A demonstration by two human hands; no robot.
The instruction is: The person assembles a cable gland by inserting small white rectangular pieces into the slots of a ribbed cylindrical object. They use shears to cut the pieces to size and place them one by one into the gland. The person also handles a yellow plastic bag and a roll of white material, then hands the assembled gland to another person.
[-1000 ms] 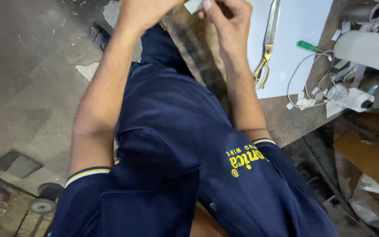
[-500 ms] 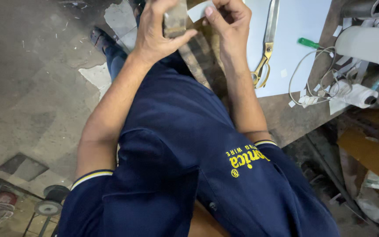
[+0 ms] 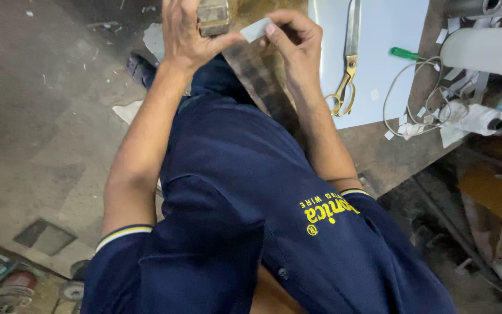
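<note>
Head view looks down over the person's navy shirt (image 3: 251,192) to both hands raised at the top of the frame, above the edge of the brown surface (image 3: 379,157). Largest of what lies on that surface is a white sheet (image 3: 387,64), with brass-handled scissors (image 3: 348,64) on it; a white bottle on its side (image 3: 483,49), a roll of white thread (image 3: 472,116), a green-handled tool (image 3: 405,54) and a looped white cord (image 3: 405,99) sit to the right, with paper scraps scattered among them.

The step in hand looks like pairing two small pieces held in the air: the left hand (image 3: 187,40) holds a tan, worn blocky object (image 3: 213,16), and the right hand (image 3: 297,46) brings a small white slip (image 3: 255,29) up against the left thumb, just below that object. What comes next, as I judge it, calls for fine alignment of the slip's edge with the block, and a steady left hand.

Left grip: fingers wrapped closed around the block, thumb stretched out toward the slip. Right grip: thumb and forefinger pinched tight on the slip's right end, other fingers loosely curled.
</note>
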